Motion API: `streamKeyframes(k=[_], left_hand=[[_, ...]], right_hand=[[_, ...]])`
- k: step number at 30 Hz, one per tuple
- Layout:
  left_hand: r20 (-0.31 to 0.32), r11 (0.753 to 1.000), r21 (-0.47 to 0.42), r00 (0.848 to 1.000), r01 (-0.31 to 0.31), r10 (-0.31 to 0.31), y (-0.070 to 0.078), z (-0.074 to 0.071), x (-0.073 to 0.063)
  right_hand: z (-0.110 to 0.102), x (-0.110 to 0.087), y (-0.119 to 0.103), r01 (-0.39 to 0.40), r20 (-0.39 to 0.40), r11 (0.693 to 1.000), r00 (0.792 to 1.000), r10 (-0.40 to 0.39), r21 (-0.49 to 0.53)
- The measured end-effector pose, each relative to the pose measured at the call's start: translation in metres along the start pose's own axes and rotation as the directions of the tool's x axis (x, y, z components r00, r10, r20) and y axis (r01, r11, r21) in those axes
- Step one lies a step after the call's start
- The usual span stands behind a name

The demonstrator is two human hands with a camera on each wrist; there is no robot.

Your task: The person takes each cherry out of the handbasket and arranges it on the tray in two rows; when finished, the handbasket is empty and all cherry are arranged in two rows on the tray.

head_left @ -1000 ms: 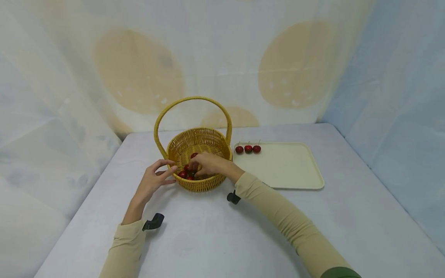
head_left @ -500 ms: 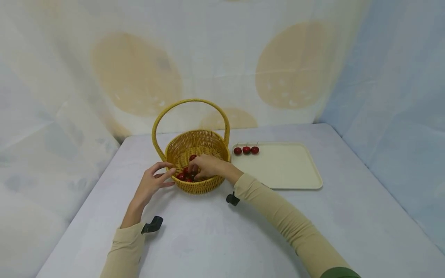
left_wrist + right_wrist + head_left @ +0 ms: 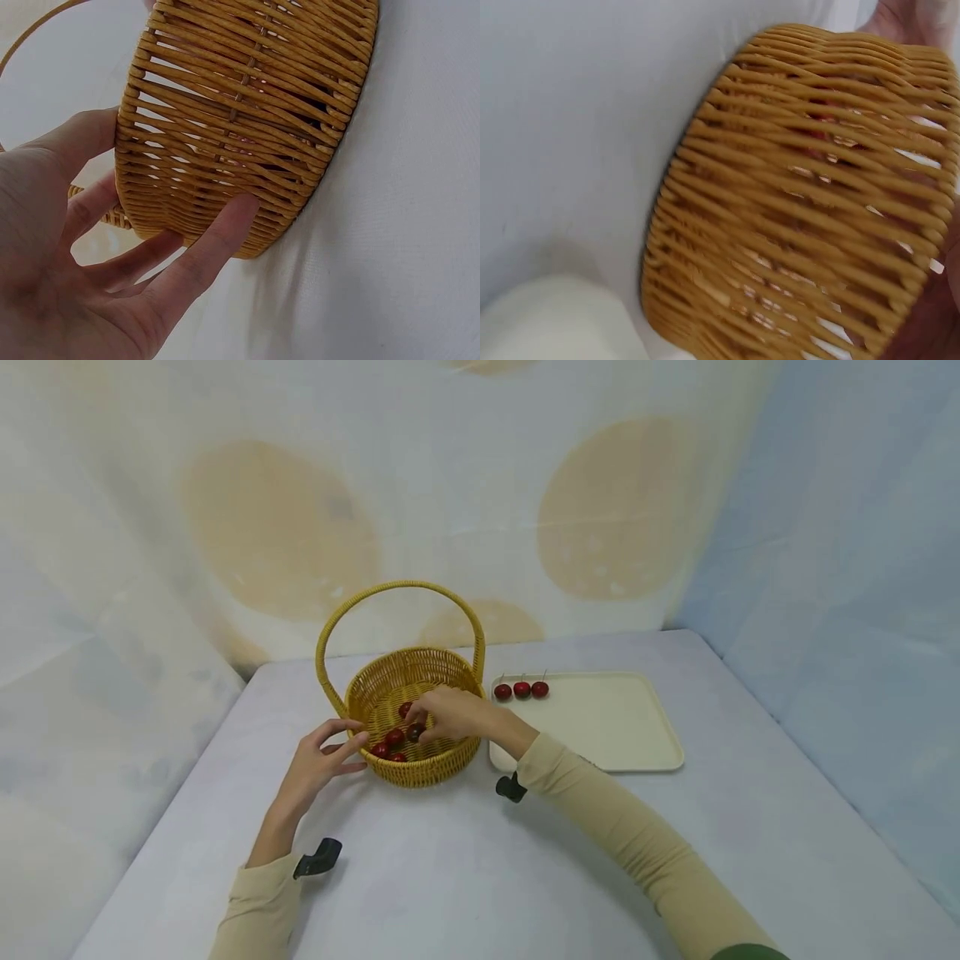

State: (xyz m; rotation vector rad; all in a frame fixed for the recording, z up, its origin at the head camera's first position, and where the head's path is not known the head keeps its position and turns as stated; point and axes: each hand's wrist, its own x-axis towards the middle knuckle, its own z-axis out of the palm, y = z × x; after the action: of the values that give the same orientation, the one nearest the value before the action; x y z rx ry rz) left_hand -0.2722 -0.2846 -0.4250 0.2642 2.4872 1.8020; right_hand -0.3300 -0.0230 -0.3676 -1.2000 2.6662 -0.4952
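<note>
Rests the left hand (image 3: 311, 766), fingers spread and relaxed, against a round, yellow-brown woven basket (image 3: 420, 774) with a tall hoop handle, left of the frame's centre. Inside it, pinches a small, round, dark red cherry (image 3: 416, 732) between thumb and fingers of the right hand (image 3: 452, 712), now drawn up and right of the neighbours touched half a second ago. Suggests one fruit singled out, not yet clear of the basket. Leaves four red cherries (image 3: 394, 737) to its left. Farther right, shows three glossy red stemmed cherries (image 3: 522, 690) lined up at the upper left of a flat, cream, rectangular tray (image 3: 607, 727).
</note>
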Motion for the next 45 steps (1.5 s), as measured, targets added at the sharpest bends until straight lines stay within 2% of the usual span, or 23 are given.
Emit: streamKeyframes(k=[8, 14, 21, 24, 28, 33, 41, 45], left_hand=[[-0.004, 1.000, -0.012, 1.000, 0.000, 0.000, -0.001, -0.001, -0.002], [-0.008, 1.000, 0.004, 1.000, -0.017, 0.017, 0.002, -0.002, 0.001], [0.004, 0.999, -0.015, 0.999, -0.032, 0.032, 0.007, -0.001, 0.003], [0.004, 0.999, -0.003, 0.999, -0.039, 0.039, 0.009, 0.000, 0.002], [0.006, 0.999, 0.004, 0.999, -0.041, 0.041, 0.010, 0.002, 0.002], [0.004, 0.999, -0.003, 0.999, -0.038, 0.038, 0.011, 0.002, 0.004], [0.004, 0.999, 0.007, 0.999, -0.036, 0.036, 0.010, 0.002, 0.004], [0.005, 0.999, 0.013, 0.999, -0.032, 0.032, 0.009, 0.002, 0.003]], right_hand=[[-0.020, -0.022, 0.002, 0.018, -0.041, 1.000, 0.999, -0.019, -0.018], [-0.041, -0.044, 0.016, 0.031, -0.132, 0.999, 0.991, -0.036, -0.040], [-0.064, -0.080, 0.037, 0.024, -0.192, 0.997, 0.981, -0.011, 0.067], [-0.070, -0.096, 0.047, 0.028, -0.222, 0.996, 0.975, -0.009, 0.082], [-0.074, -0.117, 0.063, -0.014, -0.237, 0.997, 0.971, 0.032, 0.080], [-0.073, -0.134, 0.090, -0.061, -0.255, 0.996, 0.964, 0.074, 0.057], [-0.067, -0.142, 0.126, -0.186, -0.208, 0.978, 0.957, 0.203, 0.097], [-0.062, -0.143, 0.138, -0.215, -0.202, 0.970, 0.951, 0.234, 0.113]])
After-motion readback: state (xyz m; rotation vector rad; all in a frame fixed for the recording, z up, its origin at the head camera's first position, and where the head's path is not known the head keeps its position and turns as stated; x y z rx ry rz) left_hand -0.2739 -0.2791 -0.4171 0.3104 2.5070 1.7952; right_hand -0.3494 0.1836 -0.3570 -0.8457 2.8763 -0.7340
